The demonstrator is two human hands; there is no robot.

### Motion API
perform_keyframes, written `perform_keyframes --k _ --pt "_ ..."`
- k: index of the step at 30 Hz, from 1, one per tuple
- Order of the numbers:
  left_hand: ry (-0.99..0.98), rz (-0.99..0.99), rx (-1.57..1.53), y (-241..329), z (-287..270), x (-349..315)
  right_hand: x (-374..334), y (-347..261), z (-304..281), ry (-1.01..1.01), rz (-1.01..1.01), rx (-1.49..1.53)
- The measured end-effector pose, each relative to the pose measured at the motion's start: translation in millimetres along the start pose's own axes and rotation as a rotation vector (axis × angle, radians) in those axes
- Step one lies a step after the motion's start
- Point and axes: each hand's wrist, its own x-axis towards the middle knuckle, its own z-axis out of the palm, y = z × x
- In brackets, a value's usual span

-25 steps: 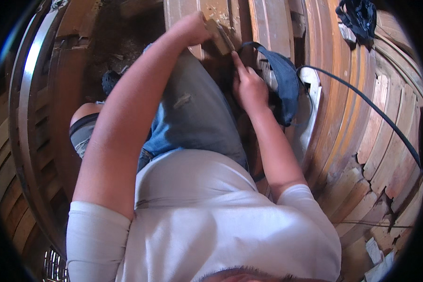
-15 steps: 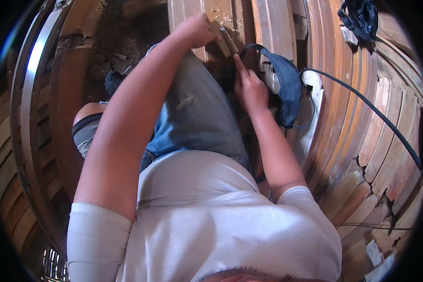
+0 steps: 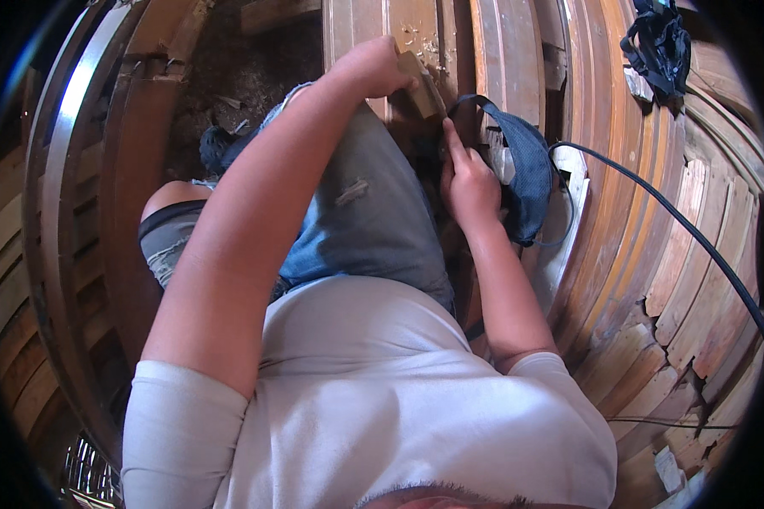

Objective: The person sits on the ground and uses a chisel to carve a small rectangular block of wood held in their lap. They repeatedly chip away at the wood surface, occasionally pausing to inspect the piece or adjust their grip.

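Head view, wooden block: a light brown wooden block (image 3: 422, 85) is sitting at the upper centre of the frame, slanting down to the right, between the two hands.
Left hand: the left hand (image 3: 378, 69) is coming in from the left side of the block and is closing on its upper left part, the fingers partly hidden.
Right hand: the right hand (image 3: 471, 188) is staying apart from the left one, just below and to the right of the block; its index finger is stretching up toward the block's lower end, the other fingers are curling in. Whether the fingertip is touching the block, or the curled fingers are gripping something, I cannot tell.
Shavings: pale wood shavings (image 3: 410, 32) are lying on the brown boards (image 3: 352, 21) at the top centre, just beyond the block.
Blue cloth: a dark blue cloth piece with a strap (image 3: 525, 174) is lying just right of the right hand.
Cable: a black cable (image 3: 679, 208) is curving from beside the cloth toward the right edge.
Bag: a crumpled black bag (image 3: 660, 51) is resting at the upper right.
Legs: faded jeans (image 3: 382, 212) are filling the centre, below the block and between the forearms.
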Motion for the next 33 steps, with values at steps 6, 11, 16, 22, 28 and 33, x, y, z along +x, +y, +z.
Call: perform_keyframes --k 6,11,16,22,28,33 --pt "-0.055 -0.011 -0.006 3 -1 0 27 -12 8 0.06 -0.011 0.022" --pt "-0.069 -0.027 0.011 2 -4 -1 -1 7 14 0.059 -0.052 0.012" --pt "-0.093 -0.024 -0.005 6 -6 -2 23 -9 5 0.065 -0.047 0.008" --pt "-0.076 -0.019 0.003 1 -3 0 6 -2 9 0.064 -0.051 -0.006" --pt "-0.072 -0.013 0.007 2 -1 1 18 -1 14 0.065 -0.061 -0.024" --pt "-0.106 -0.005 -0.029 4 -6 -4 11 -4 18 0.131 -0.064 0.041"
